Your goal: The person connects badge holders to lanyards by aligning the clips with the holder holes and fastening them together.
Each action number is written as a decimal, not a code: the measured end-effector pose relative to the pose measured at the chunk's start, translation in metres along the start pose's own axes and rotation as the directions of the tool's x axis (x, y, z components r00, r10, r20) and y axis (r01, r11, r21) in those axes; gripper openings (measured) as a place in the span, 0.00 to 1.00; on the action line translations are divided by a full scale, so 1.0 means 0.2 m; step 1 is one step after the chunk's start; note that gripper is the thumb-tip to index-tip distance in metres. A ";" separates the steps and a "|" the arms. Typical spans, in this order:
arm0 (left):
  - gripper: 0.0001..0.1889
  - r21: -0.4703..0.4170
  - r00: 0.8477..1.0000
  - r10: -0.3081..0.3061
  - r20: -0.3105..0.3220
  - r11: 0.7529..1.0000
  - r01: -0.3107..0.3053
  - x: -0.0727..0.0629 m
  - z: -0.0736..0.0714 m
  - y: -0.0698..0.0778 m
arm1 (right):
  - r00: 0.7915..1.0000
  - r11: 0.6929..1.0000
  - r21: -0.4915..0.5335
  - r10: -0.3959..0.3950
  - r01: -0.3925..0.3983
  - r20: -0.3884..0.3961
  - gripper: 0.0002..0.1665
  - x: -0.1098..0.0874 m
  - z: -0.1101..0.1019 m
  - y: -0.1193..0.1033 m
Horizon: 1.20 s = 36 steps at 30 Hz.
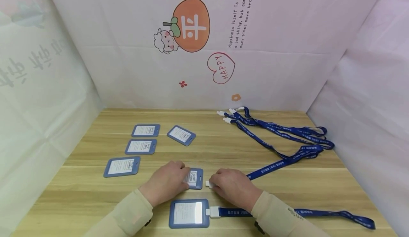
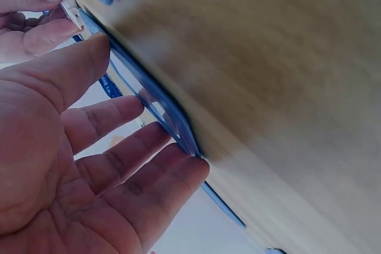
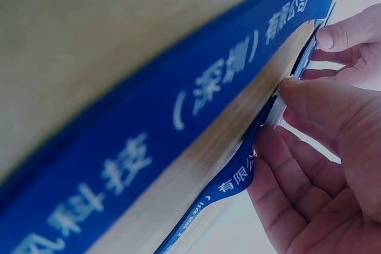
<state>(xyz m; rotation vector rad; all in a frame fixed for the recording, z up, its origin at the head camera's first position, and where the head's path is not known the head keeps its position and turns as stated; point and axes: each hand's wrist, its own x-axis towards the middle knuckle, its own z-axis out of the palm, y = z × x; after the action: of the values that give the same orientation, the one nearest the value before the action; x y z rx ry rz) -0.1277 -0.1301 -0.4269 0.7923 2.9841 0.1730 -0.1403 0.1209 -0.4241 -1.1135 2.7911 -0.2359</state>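
Note:
My left hand [image 1: 167, 181] grips a blue ID card holder [image 1: 198, 178] near the table's front middle, thumb on one long edge and fingertips along the other. Its slotted end points right, and my palm hides the rest in the head view. Just right of it, my right hand [image 1: 235, 185] pinches the white clip [image 1: 207, 184] of a blue lanyard [image 1: 271, 166] between thumb and fingers. A small gap shows between clip and holder. From the right hand the printed strap [image 3: 235, 182] runs off toward the back right.
Nearer the front edge, another card holder [image 1: 189, 214] lies joined to a lanyard [image 1: 335, 213] by a white clip [image 1: 214, 212]. Three holders [image 1: 122, 166] lie at the left, with one angled holder [image 1: 181, 135] beside them. Several lanyards [image 1: 281, 128] spread across the back right.

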 end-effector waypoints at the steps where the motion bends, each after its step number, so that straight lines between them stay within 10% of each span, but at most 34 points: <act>1: 0.25 0.002 1.000 0.001 0.000 1.000 -0.001 0.00 0.00 0.00 | 1.000 1.000 -0.002 -0.005 0.005 -0.004 0.10 0.00 0.00 0.00; 36: 0.25 0.042 1.000 0.016 0.017 0.999 -0.017 -0.04 0.01 0.09 | 0.999 0.997 -0.063 -0.036 0.034 -0.035 0.08 0.00 0.01 0.00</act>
<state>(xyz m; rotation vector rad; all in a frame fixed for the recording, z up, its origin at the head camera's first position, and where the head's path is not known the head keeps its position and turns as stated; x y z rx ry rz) -0.1123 -0.1183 -0.4262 0.8188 2.9754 0.1044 -0.1408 0.1212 -0.4254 -1.1848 2.8310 -0.1753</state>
